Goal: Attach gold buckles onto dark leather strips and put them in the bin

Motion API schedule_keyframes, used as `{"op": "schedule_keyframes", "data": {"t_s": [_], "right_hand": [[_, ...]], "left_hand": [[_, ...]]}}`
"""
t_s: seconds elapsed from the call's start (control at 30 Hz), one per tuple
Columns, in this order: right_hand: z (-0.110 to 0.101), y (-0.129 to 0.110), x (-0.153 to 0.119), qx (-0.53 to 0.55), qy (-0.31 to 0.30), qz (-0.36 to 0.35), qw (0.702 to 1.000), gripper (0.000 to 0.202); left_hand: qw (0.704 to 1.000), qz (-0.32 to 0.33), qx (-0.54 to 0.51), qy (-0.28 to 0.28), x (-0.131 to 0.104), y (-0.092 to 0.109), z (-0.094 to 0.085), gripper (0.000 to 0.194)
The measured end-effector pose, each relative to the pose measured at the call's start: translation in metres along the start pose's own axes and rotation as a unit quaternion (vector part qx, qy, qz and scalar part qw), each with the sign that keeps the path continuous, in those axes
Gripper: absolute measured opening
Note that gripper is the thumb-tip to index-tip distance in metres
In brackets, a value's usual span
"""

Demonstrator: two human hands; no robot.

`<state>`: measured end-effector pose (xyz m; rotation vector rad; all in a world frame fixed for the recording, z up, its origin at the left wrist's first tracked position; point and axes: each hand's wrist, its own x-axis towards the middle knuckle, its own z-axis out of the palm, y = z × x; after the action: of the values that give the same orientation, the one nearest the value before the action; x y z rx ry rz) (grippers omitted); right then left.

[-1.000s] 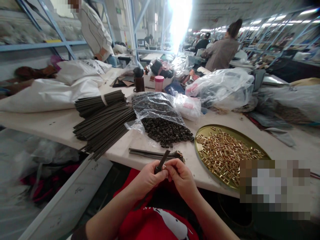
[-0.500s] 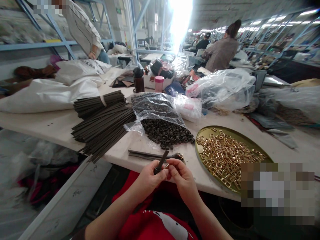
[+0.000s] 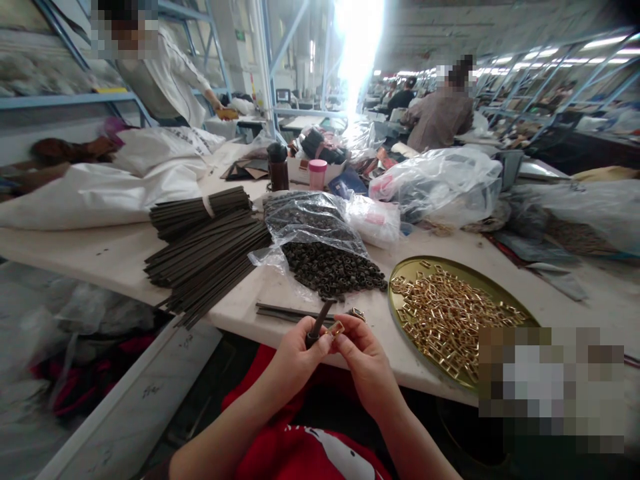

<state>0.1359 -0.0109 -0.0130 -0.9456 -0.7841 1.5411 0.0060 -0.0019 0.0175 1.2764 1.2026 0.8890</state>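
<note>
Close to the table's front edge, my left hand [image 3: 299,355] is closed around a narrow dark strap [image 3: 321,317], whose end sticks up above the fingers. A dark ring-like part shows at the strap's base, partly hidden by the hand. My right hand [image 3: 364,351] pinches a gold rectangular buckle [image 3: 336,329] between thumb and fingers. The buckle sits beside the strap, touching the left fingertips too. Just behind my hands lie a few dark straps [image 3: 280,311], with gold buckles at their right end.
A gold tray [image 3: 505,283] of loose gold buckles stands at right. Small dark loops [image 3: 330,270] spill from a clear plastic bag [image 3: 310,210]. Left of it lies a fan of dark strips [image 3: 210,253]. Bottles, bags and two nearby people are farther back.
The gold buckle has turned and now shows its open frame between my fingertips. The strap end has tipped slightly left. At back left, a person has straightened and reached an arm to the right.
</note>
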Motion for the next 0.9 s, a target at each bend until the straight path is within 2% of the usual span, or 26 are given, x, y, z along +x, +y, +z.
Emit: {"op": "schedule_keyframes", "data": {"t_s": [0.13,0.3,0.43,0.63,0.9], "right_hand": [[0.002,-0.003,-0.003,0.040,-0.006,0.024,0.999,0.028],[0.005,-0.004,-0.005,0.090,0.025,0.065,0.994,0.033],[0.003,0.002,-0.005,0.082,0.027,0.047,0.995,0.027],[0.001,0.005,-0.003,0.024,0.016,0.003,1.000,0.021],[-0.002,0.007,0.000,0.008,0.011,0.011,1.000,0.020]], "left_hand": [[0.999,0.019,0.028,0.003,-0.004,0.000,0.001,0.015],[0.990,0.050,0.128,0.019,-0.008,-0.002,0.004,0.013],[0.985,0.053,0.161,0.019,-0.010,0.001,0.006,0.014],[0.987,0.058,0.146,0.015,-0.007,0.000,0.004,0.014],[0.987,0.051,0.151,0.005,-0.003,-0.008,0.001,0.015]]}}
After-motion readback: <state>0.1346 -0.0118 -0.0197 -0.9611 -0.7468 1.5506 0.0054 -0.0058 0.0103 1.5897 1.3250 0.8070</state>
